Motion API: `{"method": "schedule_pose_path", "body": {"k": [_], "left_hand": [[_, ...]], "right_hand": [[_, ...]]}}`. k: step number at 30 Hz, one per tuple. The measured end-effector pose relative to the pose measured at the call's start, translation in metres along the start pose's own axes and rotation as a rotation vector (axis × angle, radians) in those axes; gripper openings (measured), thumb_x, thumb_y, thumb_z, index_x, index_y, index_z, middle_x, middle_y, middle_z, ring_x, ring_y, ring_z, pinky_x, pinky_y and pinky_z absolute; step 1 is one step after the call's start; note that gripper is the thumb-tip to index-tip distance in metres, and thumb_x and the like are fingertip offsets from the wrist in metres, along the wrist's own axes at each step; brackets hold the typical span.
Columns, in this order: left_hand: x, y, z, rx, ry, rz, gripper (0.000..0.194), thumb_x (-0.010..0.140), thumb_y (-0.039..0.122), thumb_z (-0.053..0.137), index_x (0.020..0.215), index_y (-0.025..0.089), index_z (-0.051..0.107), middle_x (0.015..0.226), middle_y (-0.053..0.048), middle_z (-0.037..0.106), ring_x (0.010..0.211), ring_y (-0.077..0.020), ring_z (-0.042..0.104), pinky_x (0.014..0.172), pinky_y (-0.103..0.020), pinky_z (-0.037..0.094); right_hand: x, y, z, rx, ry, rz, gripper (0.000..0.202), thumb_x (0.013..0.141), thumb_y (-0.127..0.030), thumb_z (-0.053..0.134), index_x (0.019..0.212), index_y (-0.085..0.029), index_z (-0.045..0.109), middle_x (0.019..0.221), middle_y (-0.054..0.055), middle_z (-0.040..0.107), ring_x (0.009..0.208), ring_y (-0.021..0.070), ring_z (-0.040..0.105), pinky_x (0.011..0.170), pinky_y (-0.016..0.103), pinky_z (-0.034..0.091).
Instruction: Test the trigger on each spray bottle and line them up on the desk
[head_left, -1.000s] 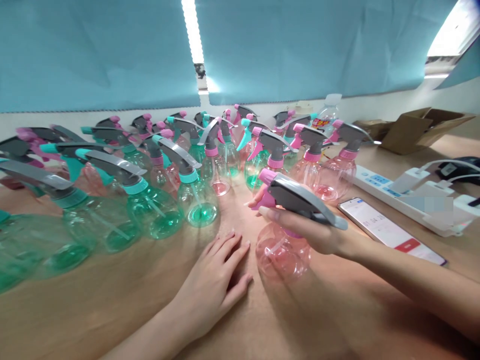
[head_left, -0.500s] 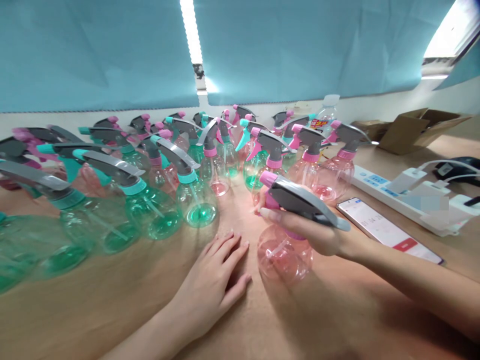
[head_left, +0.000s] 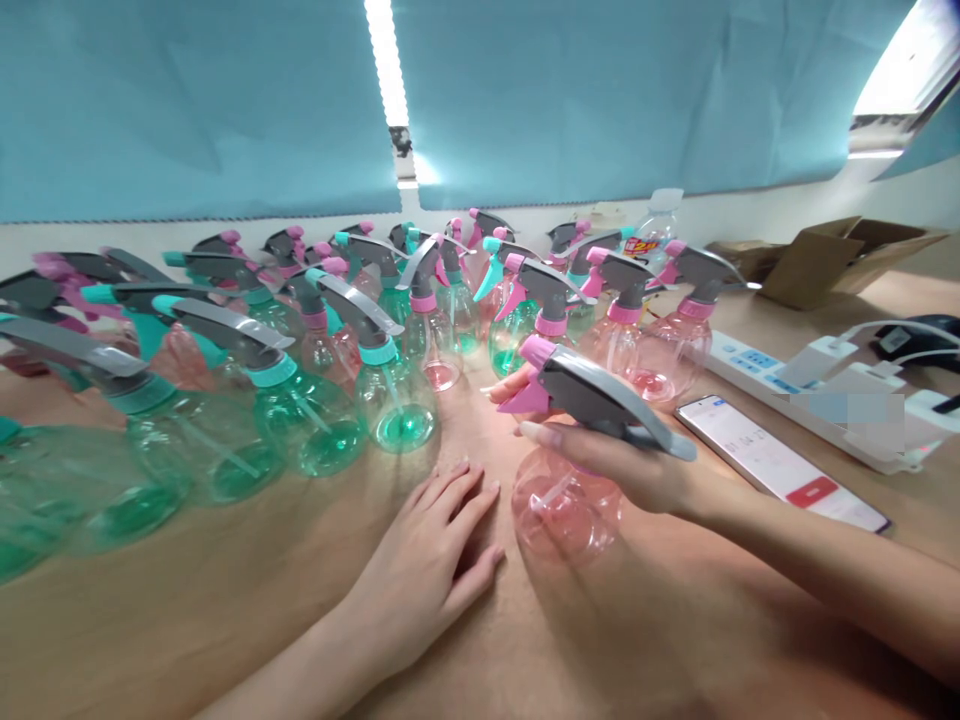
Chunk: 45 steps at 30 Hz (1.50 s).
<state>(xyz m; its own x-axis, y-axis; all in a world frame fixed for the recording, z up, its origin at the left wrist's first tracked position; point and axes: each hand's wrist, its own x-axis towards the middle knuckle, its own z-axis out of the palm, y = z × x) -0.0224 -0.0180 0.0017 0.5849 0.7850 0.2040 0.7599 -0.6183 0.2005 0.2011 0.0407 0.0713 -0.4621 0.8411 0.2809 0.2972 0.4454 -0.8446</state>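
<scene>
My left hand (head_left: pixel 431 560) lies flat on the brown table (head_left: pixel 300 610), fingers spread and nothing in it. Close to its right, my right hand (head_left: pixel 630 465) is around the neck of a pink see-through spray bottle (head_left: pixel 559 505) with a grey and pink spray head. The thumb lies across the near side of the neck, and other fingertips show beyond the pink trigger. This bottle's base is at the table. A green spray bottle (head_left: pixel 394 400) with a turquoise collar stands beyond my left hand. Behind the held bottle stands another pink spray bottle (head_left: pixel 671 335).
Several more green and pink spray bottles crowd the left and back. At the right are a phone (head_left: pixel 780 465) with a lit screen, a white power strip (head_left: pixel 795 390) with plugs, and an open cardboard box (head_left: pixel 810 265). A clear bottle (head_left: pixel 658 225) stands at the back.
The fingers of my right hand beyond the trigger have stretched outward, and the pink trigger shows more fully. The held bottle's head has shifted slightly. My left hand rests in the same place.
</scene>
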Motion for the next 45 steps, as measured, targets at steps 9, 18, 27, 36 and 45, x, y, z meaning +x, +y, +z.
{"method": "schedule_pose_path", "body": {"k": [9, 18, 27, 36, 45], "left_hand": [[0.000, 0.000, -0.001, -0.012, -0.008, -0.004, 0.043, 0.097, 0.033, 0.049, 0.137, 0.015, 0.050, 0.143, -0.016, 0.051, 0.135, -0.0311, 0.042, 0.109, -0.054, 0.037], [0.000, 0.000, 0.000, -0.001, -0.019, -0.004, 0.044, 0.098, 0.033, 0.049, 0.137, 0.013, 0.051, 0.142, -0.017, 0.051, 0.135, -0.0312, 0.042, 0.109, -0.053, 0.036], [0.000, 0.000, 0.001, 0.026, -0.008, 0.009, 0.044, 0.097, 0.033, 0.050, 0.135, 0.012, 0.052, 0.142, -0.018, 0.051, 0.134, -0.0330, 0.043, 0.108, -0.053, 0.038], [-0.001, 0.000, 0.001, 0.023, -0.012, 0.000, 0.043, 0.098, 0.034, 0.049, 0.136, 0.014, 0.050, 0.143, -0.016, 0.051, 0.135, -0.0307, 0.042, 0.110, -0.051, 0.036], [-0.001, 0.000, 0.001, 0.014, -0.001, 0.005, 0.043, 0.098, 0.034, 0.047, 0.136, 0.014, 0.050, 0.142, -0.016, 0.051, 0.134, -0.0313, 0.043, 0.109, -0.053, 0.037]], "right_hand": [[0.000, 0.001, -0.001, -0.006, 0.020, 0.006, 0.031, 0.083, -0.040, 0.068, 0.112, -0.033, 0.063, 0.085, 0.001, 0.069, 0.090, 0.0249, 0.065, 0.076, 0.037, 0.051], [0.003, -0.001, -0.003, -0.021, -0.015, -0.029, 0.026, 0.084, -0.032, 0.067, 0.110, -0.032, 0.068, 0.083, 0.002, 0.069, 0.096, 0.0261, 0.064, 0.078, 0.039, 0.052], [0.001, 0.003, 0.005, 0.048, 0.019, 0.013, 0.026, 0.084, -0.027, 0.067, 0.109, -0.029, 0.061, 0.082, 0.000, 0.066, 0.090, 0.0229, 0.064, 0.074, 0.035, 0.053], [0.003, 0.008, 0.008, 0.154, -0.007, -0.074, 0.021, 0.087, -0.027, 0.062, 0.109, -0.028, 0.060, 0.080, -0.001, 0.063, 0.083, 0.0190, 0.063, 0.075, 0.034, 0.057], [0.003, 0.012, 0.008, 0.190, -0.028, -0.073, 0.036, 0.089, -0.032, 0.063, 0.124, -0.031, 0.059, 0.097, 0.001, 0.060, 0.082, 0.0151, 0.061, 0.085, 0.036, 0.057]]}}
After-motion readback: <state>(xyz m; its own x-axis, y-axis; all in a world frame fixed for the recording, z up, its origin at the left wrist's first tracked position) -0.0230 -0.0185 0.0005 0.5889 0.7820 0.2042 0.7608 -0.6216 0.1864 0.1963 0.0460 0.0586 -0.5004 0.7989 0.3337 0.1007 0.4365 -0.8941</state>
